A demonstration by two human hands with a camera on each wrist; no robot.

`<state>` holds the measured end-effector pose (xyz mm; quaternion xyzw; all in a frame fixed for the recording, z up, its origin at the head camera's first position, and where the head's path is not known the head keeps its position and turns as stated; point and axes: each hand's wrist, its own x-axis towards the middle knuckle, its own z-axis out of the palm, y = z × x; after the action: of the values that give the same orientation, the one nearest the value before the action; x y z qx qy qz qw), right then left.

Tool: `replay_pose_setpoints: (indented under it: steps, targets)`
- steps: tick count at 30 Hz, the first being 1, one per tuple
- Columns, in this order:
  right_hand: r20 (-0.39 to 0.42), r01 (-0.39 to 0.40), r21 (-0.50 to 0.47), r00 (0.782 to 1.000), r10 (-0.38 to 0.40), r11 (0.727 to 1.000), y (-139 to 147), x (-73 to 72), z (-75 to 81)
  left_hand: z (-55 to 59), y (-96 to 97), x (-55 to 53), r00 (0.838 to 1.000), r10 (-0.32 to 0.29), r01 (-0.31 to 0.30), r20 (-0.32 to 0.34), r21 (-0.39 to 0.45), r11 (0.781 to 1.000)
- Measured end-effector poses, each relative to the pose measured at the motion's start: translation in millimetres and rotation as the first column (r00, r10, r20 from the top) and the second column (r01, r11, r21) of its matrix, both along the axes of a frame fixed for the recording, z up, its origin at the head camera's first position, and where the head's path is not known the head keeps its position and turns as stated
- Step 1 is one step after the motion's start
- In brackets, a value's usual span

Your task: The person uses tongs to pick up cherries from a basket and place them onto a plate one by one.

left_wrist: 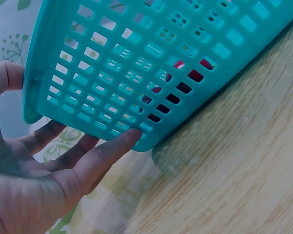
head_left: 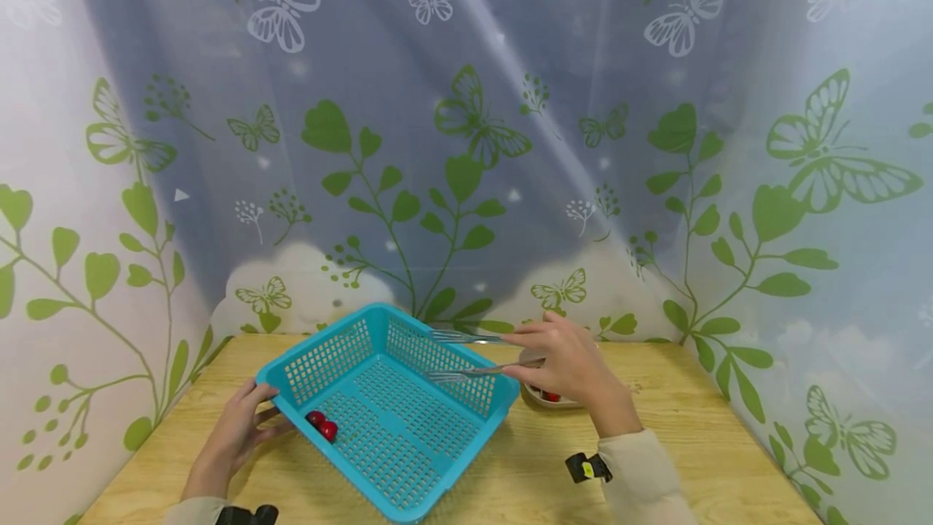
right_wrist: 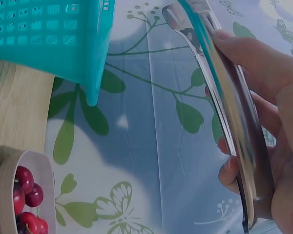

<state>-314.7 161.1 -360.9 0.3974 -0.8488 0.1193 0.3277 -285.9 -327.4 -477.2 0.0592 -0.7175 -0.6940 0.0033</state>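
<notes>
My left hand (head_left: pixel 235 434) grips the left corner of a blue plastic basket (head_left: pixel 394 420), a finger over its rim and other digits against the outer wall. A few red cherries (head_left: pixel 328 431) lie inside the basket near its left wall; in the left wrist view they show through the holes. With my right hand (head_left: pixel 564 359) I hold metal tongs (head_left: pixel 477 369), their arms spread and tips over the basket's far right side. Nothing shows between the tips in the head view. Beneath the right hand, partly hidden, stands a pale bowl (right_wrist: pixel 49 195) with several cherries (right_wrist: pixel 34 195).
A light wooden table (head_left: pixel 576 476) carries the basket and bowl. Behind it hangs a patterned curtain (head_left: pixel 408 209) with leaves and butterflies, which also closes off both sides. The basket's right corner comes close to the bowl.
</notes>
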Motion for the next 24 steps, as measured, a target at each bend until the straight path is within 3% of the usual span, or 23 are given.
replay_pose_setpoints:
  steps: [9, 16, 24]
  targets:
    - [0.109, 0.034, 0.066, 0.993, -0.041, 0.997, -24, -7.8, 12.8, 0.0, -2.3, -2.7, 1.000, -0.010, 0.010, 0.001, 0.017, 1.000]
    - [0.109, -0.001, 0.157, 0.994, -0.017, 0.988, -50, -19.2, 21.8, -0.9, -1.8, -2.9, 1.000, -0.004, 0.004, 0.006, 0.010, 1.000]
    - [0.237, 0.022, 0.242, 0.968, -0.081, 0.970, -85, -25.0, 28.4, -2.1, -1.0, -1.0, 1.000, -0.007, 0.007, -0.009, -0.001, 1.000]
